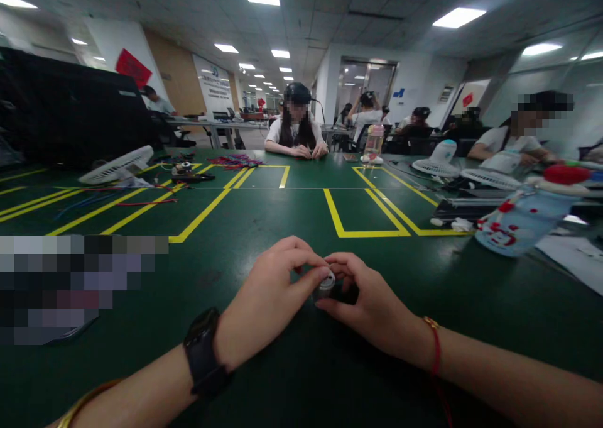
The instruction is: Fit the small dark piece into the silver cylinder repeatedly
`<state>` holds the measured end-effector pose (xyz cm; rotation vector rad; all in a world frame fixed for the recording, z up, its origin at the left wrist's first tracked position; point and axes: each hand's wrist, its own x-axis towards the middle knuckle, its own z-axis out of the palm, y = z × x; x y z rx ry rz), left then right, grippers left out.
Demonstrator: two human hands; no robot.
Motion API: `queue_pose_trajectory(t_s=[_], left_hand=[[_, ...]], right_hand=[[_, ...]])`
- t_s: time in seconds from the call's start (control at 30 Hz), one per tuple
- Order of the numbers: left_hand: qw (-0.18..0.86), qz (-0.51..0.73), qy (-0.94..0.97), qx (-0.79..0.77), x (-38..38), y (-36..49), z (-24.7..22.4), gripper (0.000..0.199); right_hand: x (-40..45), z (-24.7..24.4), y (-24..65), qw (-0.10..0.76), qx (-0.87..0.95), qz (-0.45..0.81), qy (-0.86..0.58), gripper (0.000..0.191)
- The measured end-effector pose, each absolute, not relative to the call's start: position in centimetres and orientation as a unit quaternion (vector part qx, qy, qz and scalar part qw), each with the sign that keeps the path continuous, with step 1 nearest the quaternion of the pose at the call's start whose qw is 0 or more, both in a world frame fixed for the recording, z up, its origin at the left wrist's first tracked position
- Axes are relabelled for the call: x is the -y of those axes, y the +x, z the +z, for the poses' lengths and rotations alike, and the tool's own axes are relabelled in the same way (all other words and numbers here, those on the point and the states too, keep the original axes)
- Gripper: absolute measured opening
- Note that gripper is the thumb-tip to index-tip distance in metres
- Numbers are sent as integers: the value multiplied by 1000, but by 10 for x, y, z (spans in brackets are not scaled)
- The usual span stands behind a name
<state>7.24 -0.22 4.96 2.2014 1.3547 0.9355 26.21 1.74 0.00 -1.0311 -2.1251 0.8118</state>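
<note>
A small silver cylinder (325, 286), with a pale round top and a dark spot on it, is between my two hands above the green table (264, 217). It resembles a small motor, but its exact kind is unclear. My left hand (277, 283) is closed in a pinch, thumb and index fingertip at the cylinder's upper edge. Around its right side curve the thumb and fingers of my right hand (372, 296), gripping it. The cylinder's lower part is shaded and partly covered by fingers. Whether the left fingertips hold anything smaller cannot be made out.
Yellow tape (372, 234) marks outlines on the table. At right stand a blue bottle (511, 217) and a white fan (438, 161). Wires (235, 161) and another fan (117, 166) lie at left. Across the table sits a person (296, 126); another works at right.
</note>
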Motion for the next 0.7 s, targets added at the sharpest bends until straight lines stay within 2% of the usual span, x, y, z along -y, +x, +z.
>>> queue_pose_trajectory(t_s=[0.17, 0.3, 0.43, 0.53, 0.7], left_hand=[[224, 316, 763, -517, 4, 59, 32, 14], [243, 255, 786, -508, 2, 61, 13, 14], [250, 263, 774, -518, 4, 57, 11, 21], [249, 277, 747, -551, 10, 35, 15, 30], [251, 269, 676, -638, 16, -28, 8, 36]], right_hand=[[-15, 0, 263, 317, 825, 262, -388, 45], [-13, -1, 261, 300, 836, 243, -391, 50], [-16, 4, 269, 291, 832, 245, -405, 48], [-23, 9, 306, 301, 806, 198, -471, 48], [-31, 1, 428, 280, 719, 49, -634, 61]])
